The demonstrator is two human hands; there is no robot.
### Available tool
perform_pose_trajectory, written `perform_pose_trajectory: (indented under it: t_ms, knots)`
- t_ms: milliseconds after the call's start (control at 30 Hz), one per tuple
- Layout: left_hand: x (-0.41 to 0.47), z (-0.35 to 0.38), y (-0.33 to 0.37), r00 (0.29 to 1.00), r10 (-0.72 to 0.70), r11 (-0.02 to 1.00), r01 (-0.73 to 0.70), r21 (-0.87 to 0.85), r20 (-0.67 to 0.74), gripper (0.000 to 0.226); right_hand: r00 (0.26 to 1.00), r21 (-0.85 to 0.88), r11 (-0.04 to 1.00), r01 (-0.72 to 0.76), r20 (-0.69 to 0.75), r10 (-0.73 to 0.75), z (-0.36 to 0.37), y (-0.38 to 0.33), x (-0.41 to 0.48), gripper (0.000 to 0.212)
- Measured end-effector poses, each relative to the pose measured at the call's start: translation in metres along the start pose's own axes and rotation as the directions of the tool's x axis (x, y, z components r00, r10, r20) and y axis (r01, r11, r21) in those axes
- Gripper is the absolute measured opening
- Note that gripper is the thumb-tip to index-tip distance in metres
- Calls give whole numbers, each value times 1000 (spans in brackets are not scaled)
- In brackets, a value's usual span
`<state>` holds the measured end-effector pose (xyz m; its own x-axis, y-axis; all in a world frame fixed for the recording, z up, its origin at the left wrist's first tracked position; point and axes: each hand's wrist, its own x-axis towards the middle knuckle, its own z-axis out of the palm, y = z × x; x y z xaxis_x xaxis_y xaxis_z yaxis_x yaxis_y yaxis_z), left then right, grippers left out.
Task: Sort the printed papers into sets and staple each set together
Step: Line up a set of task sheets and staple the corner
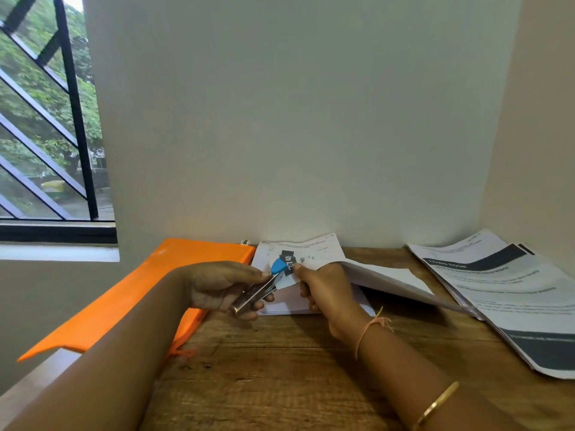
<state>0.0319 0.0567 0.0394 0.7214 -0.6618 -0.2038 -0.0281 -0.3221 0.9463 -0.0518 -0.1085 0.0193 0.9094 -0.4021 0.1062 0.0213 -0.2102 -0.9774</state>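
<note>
On the wooden table [280, 362] by a plain wall [295, 119] and a window [40, 119], the left hand [217, 287] grips the stapler [255, 295] on a corner of the paper set [382, 278] that the right hand [326, 290] pinches. Another pile [513, 293] lies right of that hand; its far edge is cut off and its small print is blurry

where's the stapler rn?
Head view, centre: the stapler is gripped in the left hand, its blue-capped nose at the corner of the paper set that the right hand holds, just right of the orange folder.
</note>
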Motion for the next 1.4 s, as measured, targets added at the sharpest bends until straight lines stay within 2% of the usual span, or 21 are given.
perform_pose_trajectory:
  t_ms: [100,133,200,267,333,433,533,633,733,800,967,1133,1400]
  knots:
    - [5,-5,-6,1000,24,1000,-24,11,18,91,998,-113,992,58,-30,-62,1,2,3,26]
    - [6,-7,-8,1000,15,1000,-15,3,14,103,997,-136,989,60,-32,-65,1,3,4,26]
    - [10,-11,-10,1000,10,1000,-10,-28,7,113,998,-137,989,52,-21,-55,0,4,5,28]
    - [10,-11,-10,1000,19,998,-18,-58,11,117,1000,-58,998,24,15,-23,-2,3,4,25]
    - [10,-10,-9,998,13,995,-7,-104,58,112,996,29,999,-23,85,20,-5,-1,0,21]
    - [8,-8,-4,981,-5,971,50,-232,192,90,982,114,989,-95,172,75,-7,-4,-5,18]
    - [5,-1,-1,987,-31,959,73,-272,156,61,975,214,965,-153,193,112,-7,-5,-3,15]
    - [10,7,0,993,-69,962,91,-259,92,68,967,301,933,-196,218,133,-8,-3,-2,10]
    - [13,13,3,993,-114,959,120,-259,38,55,958,343,912,-226,245,146,-9,-2,-1,7]
    - [14,15,4,990,-128,949,137,-285,52,52,957,358,905,-232,253,145,-10,-1,0,6]
    - [18,18,3,985,-149,942,169,-291,89,49,949,359,898,-253,272,158,-10,1,2,13]
    - [20,23,4,992,-122,949,126,-288,32,50,950,358,901,-245,275,149,-11,1,3,11]
    - [20,22,1,988,-154,940,153,-305,23,47,944,317,913,-259,284,169,-12,3,4,14]
